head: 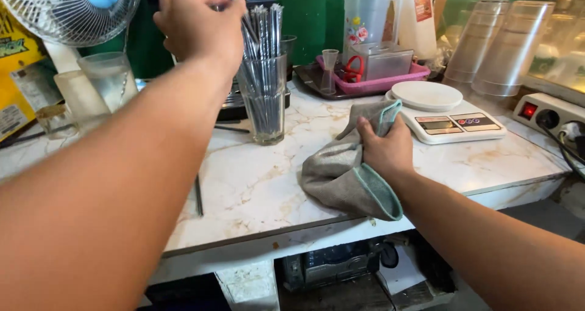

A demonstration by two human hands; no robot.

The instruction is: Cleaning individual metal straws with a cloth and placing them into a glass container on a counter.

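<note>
A: What is the right hand point(385, 149) doing?

B: It grips a grey cloth point(344, 174) with a green hem, fingers closed around a bunched fold. The cloth lies on the marble counter point(256, 189) near the front edge, and part of it droops over that edge.

A: And the left hand point(198, 24)?

B: It is raised at the back of the counter, fingers curled shut around a thin metal handle point(234, 0). What the handle belongs to I cannot tell; the hand hides most of it.

A: What stands next to that hand?

B: A tall clear glass point(263, 97) full of wrapped straws, just below and right of the hand, beside a dark metal tray point(234, 107).

A: What else is near the cloth?

B: A white kitchen scale point(448, 113) with a round plate, just to the right of the right hand. Behind it sits a pink tray point(390, 82) holding a small metal box, a little measuring cup point(329, 70) and a clear jug point(368, 18) with flowers on it.

A: Further out?

B: Stacks of clear plastic cups point(506, 46) lean at the far right, above a white power strip point(548, 113) with a red switch. At the far left are a white fan point(67, 9) and two glasses point(109, 79)
</note>
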